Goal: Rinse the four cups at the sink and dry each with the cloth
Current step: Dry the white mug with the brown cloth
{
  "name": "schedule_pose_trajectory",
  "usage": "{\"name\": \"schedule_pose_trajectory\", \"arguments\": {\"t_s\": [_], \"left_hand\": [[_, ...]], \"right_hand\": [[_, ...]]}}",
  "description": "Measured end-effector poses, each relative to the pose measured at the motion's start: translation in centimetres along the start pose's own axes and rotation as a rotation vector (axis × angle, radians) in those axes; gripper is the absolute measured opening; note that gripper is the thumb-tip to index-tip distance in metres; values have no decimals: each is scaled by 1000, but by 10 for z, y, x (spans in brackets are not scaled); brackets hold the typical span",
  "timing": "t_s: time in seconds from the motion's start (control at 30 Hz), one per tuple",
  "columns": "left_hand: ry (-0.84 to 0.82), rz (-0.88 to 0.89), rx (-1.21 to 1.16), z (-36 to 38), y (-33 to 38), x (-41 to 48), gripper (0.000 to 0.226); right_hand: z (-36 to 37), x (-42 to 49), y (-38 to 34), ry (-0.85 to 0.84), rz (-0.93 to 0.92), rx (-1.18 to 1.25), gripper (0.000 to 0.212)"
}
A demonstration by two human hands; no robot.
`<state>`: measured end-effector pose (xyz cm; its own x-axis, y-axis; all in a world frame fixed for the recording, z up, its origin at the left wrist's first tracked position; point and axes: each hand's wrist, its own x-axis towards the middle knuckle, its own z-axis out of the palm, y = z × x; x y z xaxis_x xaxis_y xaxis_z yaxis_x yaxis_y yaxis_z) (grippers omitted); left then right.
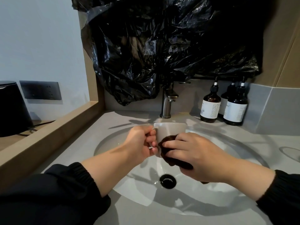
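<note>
A white cup (170, 129) hangs over the round sink basin (116, 140). My left hand (139, 143) grips its handle on the left side. My right hand (198, 155) presses a dark brown cloth (168, 153) against the cup's near side and underside. The cloth is bunched and mostly hidden under my fingers. The cup's opening faces away from me, so its inside is hidden. No other cups are in view.
A steel faucet (167, 103) stands behind the basin, with no water running. The black drain (168, 181) sits at the basin's bottom. Dark pump bottles (210, 108) stand at the back right. Black plastic sheeting (162, 38) hangs above. A wooden ledge (48, 137) borders the left.
</note>
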<state>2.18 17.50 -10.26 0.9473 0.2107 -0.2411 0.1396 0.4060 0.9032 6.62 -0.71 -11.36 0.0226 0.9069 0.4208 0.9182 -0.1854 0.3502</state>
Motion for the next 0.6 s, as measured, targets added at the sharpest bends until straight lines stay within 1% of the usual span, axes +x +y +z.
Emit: {"name": "schedule_pose_trajectory", "arguments": {"t_s": [0.07, 0.13, 0.17, 0.2, 0.23, 0.27, 0.33, 0.37, 0.4, 0.43, 0.5, 0.53, 0.6], "left_hand": [[-6, -18, -5, -2, 1, 0, 39], [-11, -24, -3, -2, 1, 0, 40], [-11, -23, -11, -2, 0, 0, 41], [-10, -19, -22, -1, 0, 0, 40], [-11, -12, -33, -2, 0, 0, 40], [-14, -3, -41, -1, 0, 0, 39], [-18, 11, -35, -2, 1, 0, 39], [-17, 11, -21, -2, 1, 0, 39], [-16, 6, -6, -2, 2, 0, 39], [-18, 1, 10, -2, 3, -1, 39], [-25, 3, 44, -3, 3, -1, 40], [-24, 10, 62, -3, 2, -1, 40], [-17, 28, 101, -3, 2, -2, 41]], "right_hand": [[0, -3, 3, 144, 107, 85, 25], [-1, -6, 7, 309, 315, 141, 28], [-2, -7, 9, 355, 405, 155, 30], [-3, -6, 8, 363, 440, 148, 31], [-4, -4, 5, 335, 406, 118, 29], [-4, -2, 0, 272, 313, 81, 28], [-2, 2, -10, 98, 62, 13, 28], [-1, 3, -12, 34, -8, -18, 28], [-1, 4, -11, 27, -16, -34, 28], [-1, 4, -8, 75, 32, -21, 27], [-2, 0, 3, 247, 236, 70, 28], [-3, -3, 8, 321, 373, 131, 29], [-7, -8, 17, 413, 697, 257, 31]]}}
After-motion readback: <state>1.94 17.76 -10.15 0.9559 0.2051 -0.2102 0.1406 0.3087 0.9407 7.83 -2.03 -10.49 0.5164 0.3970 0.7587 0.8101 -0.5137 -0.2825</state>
